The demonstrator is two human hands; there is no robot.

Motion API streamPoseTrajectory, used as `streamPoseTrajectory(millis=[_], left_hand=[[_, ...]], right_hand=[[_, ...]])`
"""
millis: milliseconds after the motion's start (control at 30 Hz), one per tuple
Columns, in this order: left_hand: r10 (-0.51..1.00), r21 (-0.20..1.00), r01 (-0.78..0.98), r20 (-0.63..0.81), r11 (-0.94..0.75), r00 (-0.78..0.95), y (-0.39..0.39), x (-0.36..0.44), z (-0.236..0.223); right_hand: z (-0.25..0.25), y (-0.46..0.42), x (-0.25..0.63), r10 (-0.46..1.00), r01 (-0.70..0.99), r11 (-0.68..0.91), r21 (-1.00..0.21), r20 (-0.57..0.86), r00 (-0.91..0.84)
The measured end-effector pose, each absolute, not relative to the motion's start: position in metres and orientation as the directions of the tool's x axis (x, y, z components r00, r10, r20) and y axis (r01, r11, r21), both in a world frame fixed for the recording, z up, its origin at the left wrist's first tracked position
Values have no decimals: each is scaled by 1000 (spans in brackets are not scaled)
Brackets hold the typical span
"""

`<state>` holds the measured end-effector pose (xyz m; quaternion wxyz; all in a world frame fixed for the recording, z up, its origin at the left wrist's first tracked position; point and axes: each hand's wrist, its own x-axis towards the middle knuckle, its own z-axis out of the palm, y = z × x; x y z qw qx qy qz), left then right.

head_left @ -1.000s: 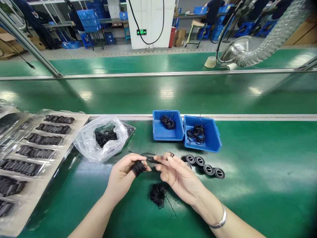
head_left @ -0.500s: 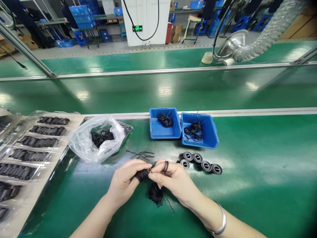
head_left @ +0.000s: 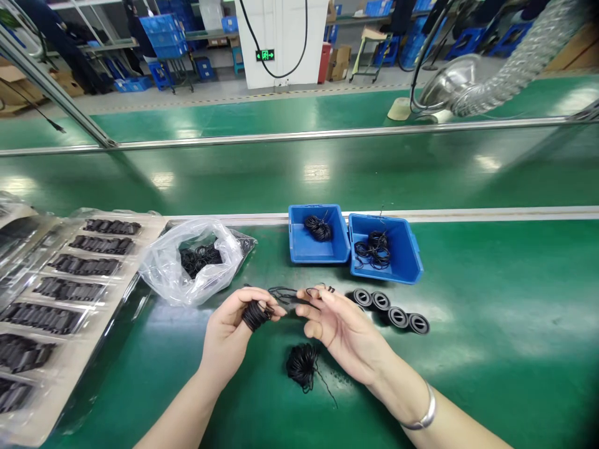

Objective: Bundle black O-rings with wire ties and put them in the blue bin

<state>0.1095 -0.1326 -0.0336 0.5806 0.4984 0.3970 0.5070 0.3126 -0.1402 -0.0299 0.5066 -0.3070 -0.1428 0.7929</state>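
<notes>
Head view: looking down at a green conveyor belt (head_left: 491, 312) with both of the person's hands over it.
Cord bundle: a tight bundle of thin black cord (head_left: 256, 315) wrapped around the fingers of the left hand, just above the belt.
Left hand: the left hand (head_left: 229, 330) is curled and narrow, holding the cord bundle against its fingers.
Right hand: the right hand (head_left: 341, 330) is open with its fingers spread, palm turned up, and is holding nothing firmly.
Loose strands: black strands (head_left: 285, 295) run from the cord bundle across the gap between the hands.
Small loops: a few black loops (head_left: 325, 289) sit just past the right fingertips; whether they touch is hard to tell.
Belt coil: a looser black coil (head_left: 300, 365) lies on the belt below the hands, with one end trailing toward the person.
Rings: black rubber rings (head_left: 397, 317) lie in a row on the belt, right of the right hand.
Bins: two blue bins (head_left: 294, 249) (head_left: 407, 262) stand side by side beyond the hands, each with black cord inside.
Bag: a clear plastic bag (head_left: 163, 274) of black cord lies to the left of the bins.
Tray: a clear plastic tray (head_left: 112, 274) holding rows of black parts sits at the far left, beside the bag.
Beyond: a metal rail (head_left: 299, 133) crosses the belt, and blue crates (head_left: 161, 25) stand on the floor past it.
</notes>
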Motion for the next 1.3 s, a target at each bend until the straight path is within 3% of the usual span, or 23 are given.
streamPoseTrajectory(millis=[133, 367, 467, 567, 633, 800, 900, 1067, 1300], left_hand=[[978, 991, -137, 33, -4, 208, -133, 108, -31], [963, 995, 23, 90, -99, 255, -136, 108, -32], [953, 992, 29, 110, -123, 281, -136, 109, -32], [951, 999, -18, 54, -51, 305, -136, 111, -30], [950, 999, -32, 29, -20, 311, -136, 112, -30], [950, 993, 39, 99, -115, 295, -136, 110, -34], [942, 975, 121, 140, -184, 306, -136, 108, -36], [941, 985, 77, 121, -153, 317, -136, 107, -34], [934, 991, -129, 18, 30, 358, -139, 111, -34]], right_hand=[[-28, -138, 314, 889, -670, -455, -587, -342, -303], [-26, -147, 305, 947, -367, -296, -882, -222, -231], [-25, -149, 304, 928, -423, -355, -834, -257, -271], [-25, -148, 306, 888, -554, -458, -695, -340, -309], [-26, -147, 307, 883, -574, -469, -672, -350, -312], [-29, -149, 305, 947, -320, -287, -903, -217, -237], [-31, -151, 303, 961, -188, -195, -963, -149, -234], [-31, -150, 303, 943, -287, -282, -915, -210, -257], [-28, -149, 303, 856, -499, -503, -706, -326, -402]])
